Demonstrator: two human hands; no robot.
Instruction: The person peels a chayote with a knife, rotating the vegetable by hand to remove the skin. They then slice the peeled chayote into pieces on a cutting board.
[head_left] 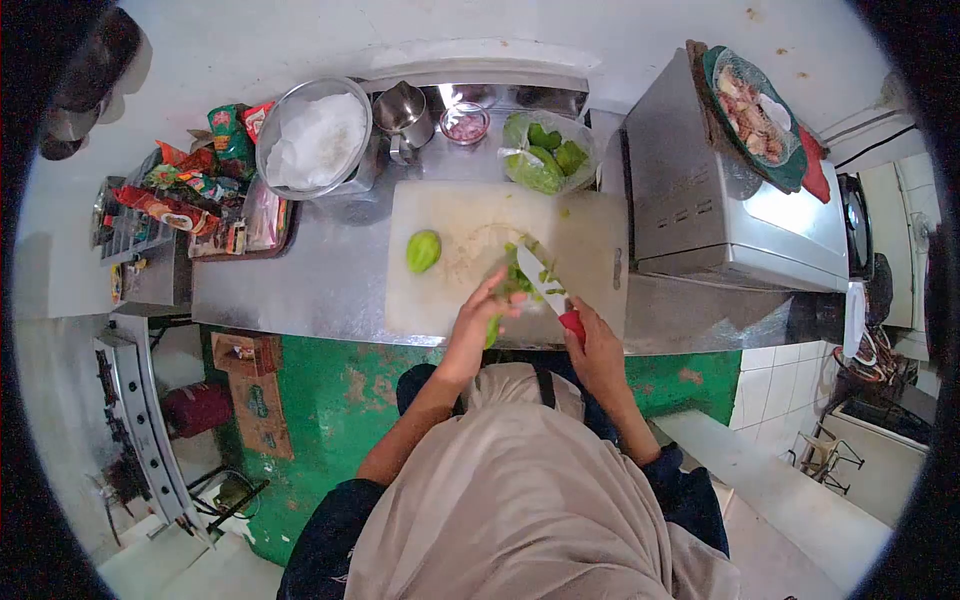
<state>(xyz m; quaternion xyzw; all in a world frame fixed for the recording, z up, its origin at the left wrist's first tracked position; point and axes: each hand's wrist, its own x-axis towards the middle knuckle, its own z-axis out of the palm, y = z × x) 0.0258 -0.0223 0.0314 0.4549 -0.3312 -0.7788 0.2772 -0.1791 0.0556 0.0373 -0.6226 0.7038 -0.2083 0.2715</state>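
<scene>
My right hand (597, 350) grips the red handle of a kitchen knife (543, 278), whose pale blade points up and left over the cutting board (450, 205). Small chopped green pieces (516, 280) lie along the blade, a few of them on it. Close to the blade's left side is my left hand (478, 320), its fingers spread apart by the chopped pieces. A larger green vegetable piece (492, 332) shows beside its palm, partly hidden. On the board's left part rests a whole light-green vegetable, like a chayote (423, 251).
Behind the board stand a clear bag of green vegetables (548, 160), a small bowl of pinkish pieces (465, 124), a metal pitcher (403, 112) and a large metal bowl (318, 140). A white appliance (690, 190) borders the right; a tray of packets (245, 230) sits left.
</scene>
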